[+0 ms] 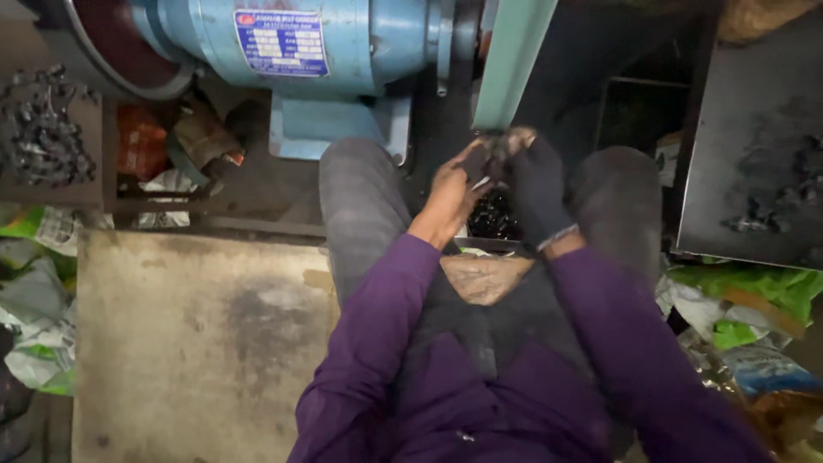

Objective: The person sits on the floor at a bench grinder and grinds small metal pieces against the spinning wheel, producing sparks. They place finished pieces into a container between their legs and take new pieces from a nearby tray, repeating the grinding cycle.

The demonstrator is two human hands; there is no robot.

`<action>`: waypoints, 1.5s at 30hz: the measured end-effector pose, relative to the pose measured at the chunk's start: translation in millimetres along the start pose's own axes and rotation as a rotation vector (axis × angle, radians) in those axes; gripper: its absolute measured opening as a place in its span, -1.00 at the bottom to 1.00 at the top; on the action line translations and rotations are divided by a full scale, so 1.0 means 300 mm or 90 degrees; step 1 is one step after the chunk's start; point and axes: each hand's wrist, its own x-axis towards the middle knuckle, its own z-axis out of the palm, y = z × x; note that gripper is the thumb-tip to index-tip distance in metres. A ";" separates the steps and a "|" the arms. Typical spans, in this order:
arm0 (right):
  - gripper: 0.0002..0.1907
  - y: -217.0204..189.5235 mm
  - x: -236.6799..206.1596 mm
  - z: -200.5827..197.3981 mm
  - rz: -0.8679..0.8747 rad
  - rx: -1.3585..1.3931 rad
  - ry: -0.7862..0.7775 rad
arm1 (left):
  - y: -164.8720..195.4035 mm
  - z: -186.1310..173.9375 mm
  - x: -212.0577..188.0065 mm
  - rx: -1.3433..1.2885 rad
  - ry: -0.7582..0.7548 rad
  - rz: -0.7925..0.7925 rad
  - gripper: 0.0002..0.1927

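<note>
I sit with my knees apart, purple sleeves reaching forward. My bare left hand (454, 184) and my right hand (533, 184), in a dark glove, meet between my knees. Together they pinch a small dark metal piece (493, 154), with a light sliver showing at the fingertips. Below the hands lies a pile of small shiny black parts (493, 216). A crumpled brown bag (484, 276) rests in my lap.
A large blue electric motor (291, 47) on a blue base stands ahead, beside a pale green upright (513, 60). A tray of dark metal parts (39, 129) sits far left, a dark metal tray (754, 146) right. A worn flat board (197, 343) lies left; plastic bags litter both sides.
</note>
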 end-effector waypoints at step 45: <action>-0.85 -0.062 -0.116 -0.081 0.442 0.267 -0.256 | 0.056 0.036 -0.148 0.230 0.025 0.191 -0.52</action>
